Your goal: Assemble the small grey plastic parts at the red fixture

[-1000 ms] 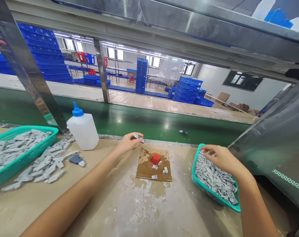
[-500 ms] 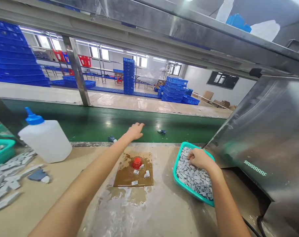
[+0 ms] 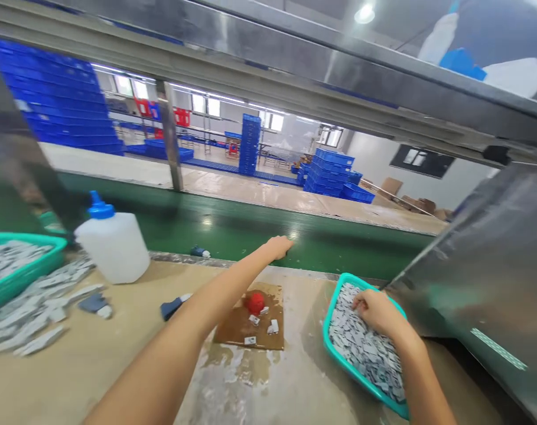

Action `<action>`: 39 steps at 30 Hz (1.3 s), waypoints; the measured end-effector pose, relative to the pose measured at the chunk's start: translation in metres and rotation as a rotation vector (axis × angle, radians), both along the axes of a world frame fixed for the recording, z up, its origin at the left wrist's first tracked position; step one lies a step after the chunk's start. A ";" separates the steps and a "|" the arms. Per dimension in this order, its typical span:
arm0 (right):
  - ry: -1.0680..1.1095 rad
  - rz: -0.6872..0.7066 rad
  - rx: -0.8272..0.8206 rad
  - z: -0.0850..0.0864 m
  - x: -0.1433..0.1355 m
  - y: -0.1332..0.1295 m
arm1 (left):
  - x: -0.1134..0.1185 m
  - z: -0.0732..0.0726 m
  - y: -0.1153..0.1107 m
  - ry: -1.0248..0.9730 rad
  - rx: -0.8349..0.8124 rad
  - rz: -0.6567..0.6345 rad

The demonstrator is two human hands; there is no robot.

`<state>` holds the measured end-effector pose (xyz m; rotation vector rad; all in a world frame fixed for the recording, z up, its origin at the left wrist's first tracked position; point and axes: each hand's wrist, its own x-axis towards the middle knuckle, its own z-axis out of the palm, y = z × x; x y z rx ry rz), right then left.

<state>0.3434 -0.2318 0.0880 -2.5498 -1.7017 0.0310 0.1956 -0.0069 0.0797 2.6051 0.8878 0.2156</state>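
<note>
My left hand [image 3: 279,247] reaches over the green conveyor belt [image 3: 233,221], its fingers curled down and whatever is beneath them hidden. My right hand [image 3: 377,310] is in a turquoise basket [image 3: 339,354] heaped with small grey plastic pieces [image 3: 361,345]. Its fingertips are pinched together at the pieces, and what lies between them cannot be made out. Under my left forearm sits a wet brown board [image 3: 233,332] with a red dome-shaped object [image 3: 255,303] and several small light pieces [image 3: 273,326]. A dark blue part with a white tip [image 3: 171,308] lies beside that forearm.
Left stand a white bottle with a blue cap [image 3: 115,248], a pile of long grey parts [image 3: 38,319] and another turquoise basket [image 3: 58,251]. One dark blue part [image 3: 199,252] is on the belt. A metal housing [image 3: 485,277] borders the right; a shelf [image 3: 268,77] spans above.
My left hand has gone from spread fingers to curled ones, and the dark blue part near it on the belt no longer shows. My right hand stays in the basket. The view has shifted left.
</note>
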 end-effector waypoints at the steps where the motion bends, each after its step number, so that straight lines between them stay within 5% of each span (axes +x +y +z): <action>1: 0.027 0.004 0.074 0.003 0.000 0.000 | -0.018 0.004 -0.004 -0.064 0.000 0.025; 4: 0.294 0.089 0.334 0.016 -0.014 0.004 | -0.076 0.015 -0.024 -0.381 -0.226 0.100; 7: 0.618 0.267 0.568 0.027 -0.056 0.014 | -0.128 0.022 -0.053 -0.793 -0.783 0.133; 9: 0.711 0.370 0.654 0.030 -0.094 0.024 | -0.152 0.023 -0.072 -0.895 -0.989 0.127; 11: 0.740 0.419 0.665 0.030 -0.131 0.036 | -0.165 0.021 -0.085 -0.858 -1.027 0.116; 15: 0.843 0.377 0.641 0.025 -0.175 0.054 | -0.169 0.016 -0.094 -0.747 -0.962 0.068; 22: 1.010 0.281 0.617 0.019 -0.185 0.054 | -0.166 0.010 -0.086 -0.728 -0.846 -0.024; 32: 0.117 0.590 0.736 0.018 -0.192 0.046 | -0.161 -0.001 -0.084 -0.811 -1.042 0.065; 36: 0.066 0.654 0.712 0.010 -0.185 0.046 | -0.160 -0.006 -0.084 -0.736 -1.063 0.007; 39: 0.131 0.552 0.683 -0.002 -0.174 0.048 | -0.161 -0.007 -0.083 -0.653 -1.030 0.077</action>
